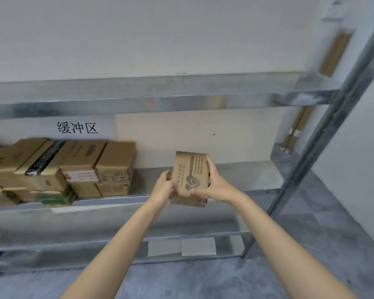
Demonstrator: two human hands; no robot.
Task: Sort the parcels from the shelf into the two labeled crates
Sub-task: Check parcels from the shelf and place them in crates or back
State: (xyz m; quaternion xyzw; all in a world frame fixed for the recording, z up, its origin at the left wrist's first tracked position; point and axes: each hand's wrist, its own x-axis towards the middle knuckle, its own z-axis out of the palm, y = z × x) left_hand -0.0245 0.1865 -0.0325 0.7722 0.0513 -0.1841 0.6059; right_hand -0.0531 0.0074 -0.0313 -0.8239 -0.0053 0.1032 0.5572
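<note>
A galvanised metal shelf rack [235,169] fills the frame against a pale wall. A stack of brown cardboard parcels [78,167] crowds the left end of its middle level, beneath a paper sign [77,127] printed with three Chinese characters. To the right of that stack and clear of it, a person holds a single small parcel [190,175] in the air in front of the same level, standing on end and tipped slightly. The left hand [163,186] grips its lower left edge with curled fingers. The right hand [216,186] wraps the opposite side, fingers reaching up the right edge and thumb across the front. The parcel is a plain kraft carton bearing a dark printed handshake emblem [192,184] and lines of text too blurred to read. It appears stiff and light, carried easily at arm's length, with dry card that should not slip. A grip on opposing side faces, as here, looks the safest, since pressing the broad front panel could dent it. Neither labeled crate is in view.
</note>
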